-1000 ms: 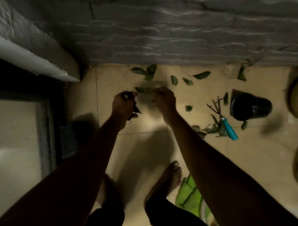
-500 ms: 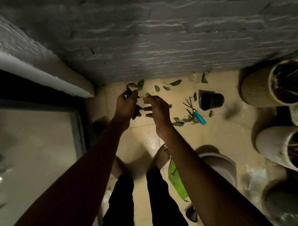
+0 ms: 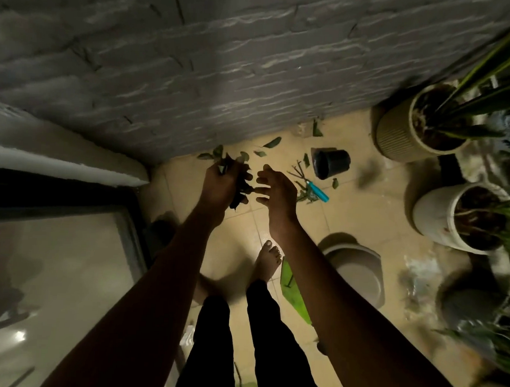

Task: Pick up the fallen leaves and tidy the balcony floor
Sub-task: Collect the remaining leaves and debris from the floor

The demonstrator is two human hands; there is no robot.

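Green leaves are bunched in the left hand [image 3: 222,183], fingers curled tight round them; the right hand [image 3: 274,191] hangs just beside, fingers spread and holding nothing. More fallen leaves [image 3: 271,142] lie on the tiled floor [image 3: 364,215] along the brick wall [image 3: 224,69], near a tipped black pot [image 3: 331,164]

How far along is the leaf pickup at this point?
Partly done: the left hand grips a bunch of gathered leaves. The right hand is open and empty. Left: loose leaves by the wall, clippings around the blue-handled rake, and the tipped black pot.
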